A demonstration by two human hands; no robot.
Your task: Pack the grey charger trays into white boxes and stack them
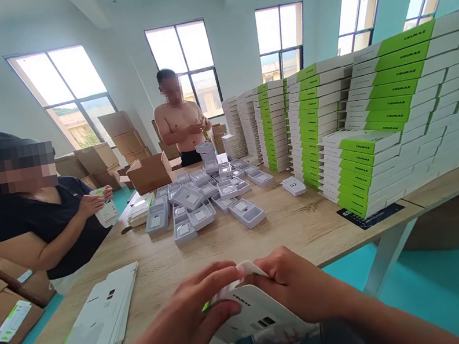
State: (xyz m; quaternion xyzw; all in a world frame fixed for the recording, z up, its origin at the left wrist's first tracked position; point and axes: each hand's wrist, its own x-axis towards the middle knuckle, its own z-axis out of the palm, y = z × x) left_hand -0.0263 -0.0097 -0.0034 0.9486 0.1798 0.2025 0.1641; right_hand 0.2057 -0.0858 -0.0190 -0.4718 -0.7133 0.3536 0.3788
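Note:
Between my two hands, above my lap at the table's front edge, is a white and green cardboard box (256,307) with dark print on its face. My left hand (209,301) grips its left side, thumb on the printed face and fingers over the top. At the upper right, my right hand (290,285) is closed on the box by a raised flap, with some fingers hidden behind the board. To the left lies a stack of flat, unfolded boxes (92,324). Grey plastic trays (247,213), several with small white pieces inside, are heaped beyond my hands.
Tall stacks of white and green boxes (357,174) line the right of the wooden table (306,235). A small white booklet (293,186) lies before them. One person (39,221) holds a box at left; another (180,118) stands behind an open carton (150,173).

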